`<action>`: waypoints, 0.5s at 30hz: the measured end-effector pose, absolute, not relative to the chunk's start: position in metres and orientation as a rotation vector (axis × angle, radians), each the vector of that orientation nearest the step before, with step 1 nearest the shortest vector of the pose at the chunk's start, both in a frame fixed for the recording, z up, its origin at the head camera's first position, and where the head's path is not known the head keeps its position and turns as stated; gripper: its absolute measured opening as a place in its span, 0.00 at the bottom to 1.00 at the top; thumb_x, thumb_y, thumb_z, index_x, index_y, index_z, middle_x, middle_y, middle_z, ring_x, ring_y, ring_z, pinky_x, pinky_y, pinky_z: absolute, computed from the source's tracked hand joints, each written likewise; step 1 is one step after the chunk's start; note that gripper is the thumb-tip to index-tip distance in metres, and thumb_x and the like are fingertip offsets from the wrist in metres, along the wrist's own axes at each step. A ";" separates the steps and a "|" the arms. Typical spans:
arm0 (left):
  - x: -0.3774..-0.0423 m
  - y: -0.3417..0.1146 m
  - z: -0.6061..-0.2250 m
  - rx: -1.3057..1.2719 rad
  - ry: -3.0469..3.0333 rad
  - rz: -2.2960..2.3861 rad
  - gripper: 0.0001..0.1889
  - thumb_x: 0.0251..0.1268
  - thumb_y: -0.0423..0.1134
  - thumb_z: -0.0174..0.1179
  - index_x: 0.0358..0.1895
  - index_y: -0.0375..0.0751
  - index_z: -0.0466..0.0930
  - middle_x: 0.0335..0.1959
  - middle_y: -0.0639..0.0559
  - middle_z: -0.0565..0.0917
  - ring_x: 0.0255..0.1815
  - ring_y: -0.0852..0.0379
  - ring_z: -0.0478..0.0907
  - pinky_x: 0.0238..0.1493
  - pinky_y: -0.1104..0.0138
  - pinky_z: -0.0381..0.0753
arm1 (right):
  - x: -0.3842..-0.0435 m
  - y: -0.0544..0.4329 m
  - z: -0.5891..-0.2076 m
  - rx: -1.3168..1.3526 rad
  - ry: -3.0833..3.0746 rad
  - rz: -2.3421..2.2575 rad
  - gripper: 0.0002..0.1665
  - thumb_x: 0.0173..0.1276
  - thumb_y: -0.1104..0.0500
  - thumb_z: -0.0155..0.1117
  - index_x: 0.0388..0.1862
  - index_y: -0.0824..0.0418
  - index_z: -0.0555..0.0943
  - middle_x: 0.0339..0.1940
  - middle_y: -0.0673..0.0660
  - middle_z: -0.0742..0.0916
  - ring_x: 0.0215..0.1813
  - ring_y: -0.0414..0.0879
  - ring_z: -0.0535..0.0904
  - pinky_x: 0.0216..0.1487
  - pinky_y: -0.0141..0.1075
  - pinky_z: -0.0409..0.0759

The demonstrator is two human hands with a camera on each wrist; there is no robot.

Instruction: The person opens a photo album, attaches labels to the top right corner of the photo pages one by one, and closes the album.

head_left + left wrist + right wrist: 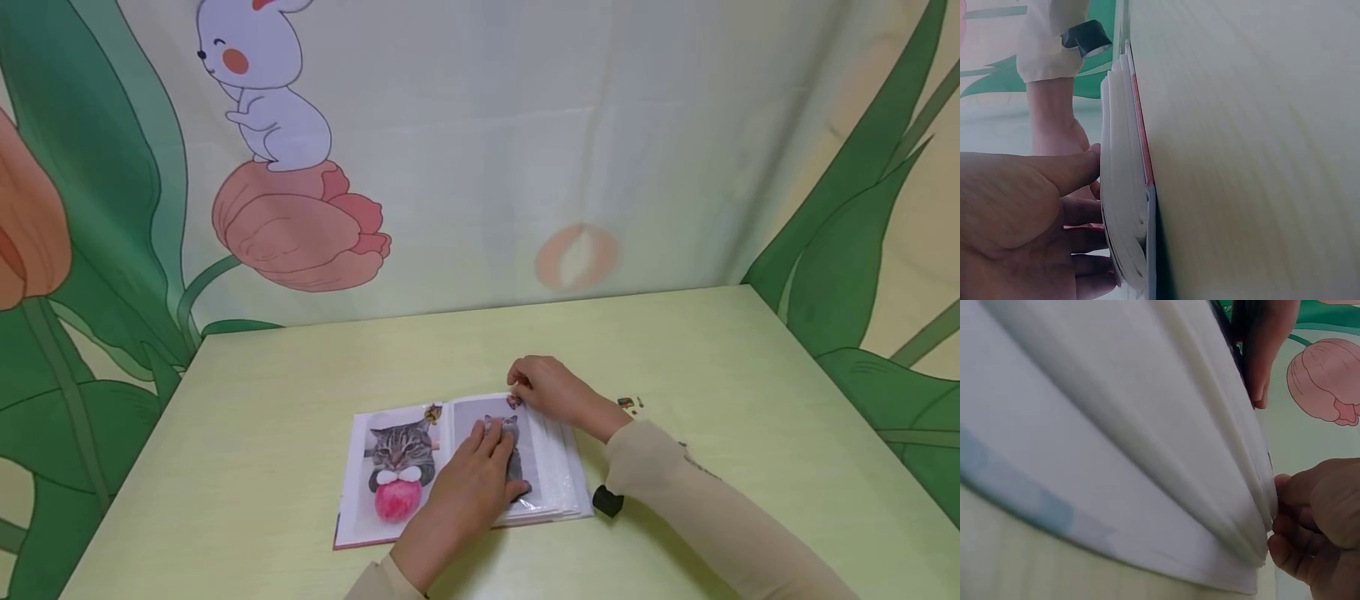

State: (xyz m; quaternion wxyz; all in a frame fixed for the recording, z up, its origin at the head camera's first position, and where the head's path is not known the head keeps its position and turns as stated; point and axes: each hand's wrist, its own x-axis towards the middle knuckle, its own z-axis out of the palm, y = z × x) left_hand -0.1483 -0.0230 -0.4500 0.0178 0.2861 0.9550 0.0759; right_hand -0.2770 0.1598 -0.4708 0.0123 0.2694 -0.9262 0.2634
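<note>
A photo album (347,500) lies spread out on the table. Its left page shows a tabby cat picture (405,450) with a pink ball and a small colourful sticker (432,413) at the top corner. My left hand (472,483) rests with straight fingers on the grey cat picture (523,467) of the right page, covering part of it. At that page's upper edge, my right hand (551,387) has its fingers curled, thumb and fingertips pinching a small reddish sticker (513,401). From the side, the right wrist view shows the fingertips right at the stacked page edges (1147,412).
Several small sticker pieces (626,402) lie on the pale table (712,358) beyond my right forearm. A black device (607,500) sits at the right sleeve. Behind the table hangs a curtain (480,167) printed with a rabbit and tulips.
</note>
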 end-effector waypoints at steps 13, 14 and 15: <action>-0.150 -0.023 -0.453 0.912 2.967 0.209 0.35 0.75 0.53 0.61 0.73 0.30 0.70 0.75 0.34 0.68 0.78 0.36 0.62 0.78 0.55 0.60 | -0.219 0.175 -0.471 1.081 -2.802 0.436 0.21 0.81 0.62 0.56 0.68 0.67 0.78 0.70 0.62 0.80 0.73 0.59 0.72 0.64 0.57 0.76; -0.150 -0.023 -0.454 0.909 2.965 0.216 0.35 0.75 0.53 0.61 0.74 0.30 0.69 0.76 0.34 0.68 0.78 0.36 0.61 0.78 0.55 0.60 | -0.216 0.175 -0.473 1.091 -2.826 0.383 0.23 0.82 0.61 0.55 0.71 0.67 0.76 0.73 0.62 0.77 0.76 0.60 0.69 0.63 0.58 0.76; -0.150 -0.024 -0.455 0.905 2.961 0.220 0.35 0.75 0.53 0.60 0.74 0.30 0.69 0.76 0.34 0.68 0.78 0.36 0.61 0.78 0.55 0.59 | -0.214 0.176 -0.474 1.096 -2.850 0.335 0.25 0.83 0.59 0.53 0.74 0.66 0.73 0.76 0.61 0.74 0.78 0.60 0.66 0.63 0.59 0.75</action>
